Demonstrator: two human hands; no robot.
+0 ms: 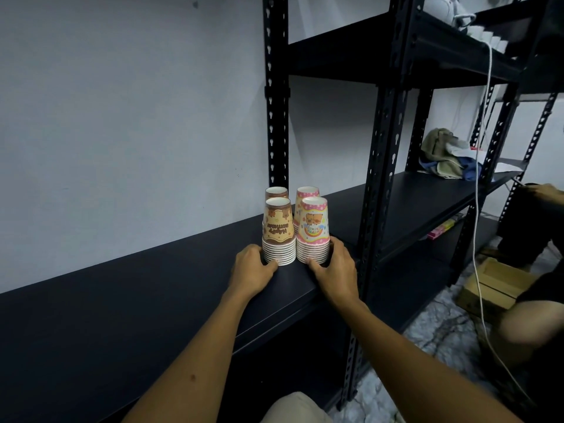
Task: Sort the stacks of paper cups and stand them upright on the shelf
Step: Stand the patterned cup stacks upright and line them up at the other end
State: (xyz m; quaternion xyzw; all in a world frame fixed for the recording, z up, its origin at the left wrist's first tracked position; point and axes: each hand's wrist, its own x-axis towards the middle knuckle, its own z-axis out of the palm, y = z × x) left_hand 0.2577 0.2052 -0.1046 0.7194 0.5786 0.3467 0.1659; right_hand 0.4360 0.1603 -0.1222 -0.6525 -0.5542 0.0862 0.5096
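Observation:
Two rows of paper cup stacks stand rim-down on the black shelf [152, 288]. The front brown stack [278, 230] and the front pink stack [313, 230] stand side by side, touching. Behind them are a second brown stack [276, 192] and a second pink stack [306, 192], mostly hidden. My left hand [251, 268] curls round the base of the front brown stack from the left. My right hand [335, 267] curls round the base of the front pink stack from the right.
A black upright post [370, 190] stands just right of the cups. Folded cloths [442, 154] lie on the shelf further right. A white cable [477, 209] hangs down. A cardboard box [491, 288] sits on the floor beside another person's arm [531, 325].

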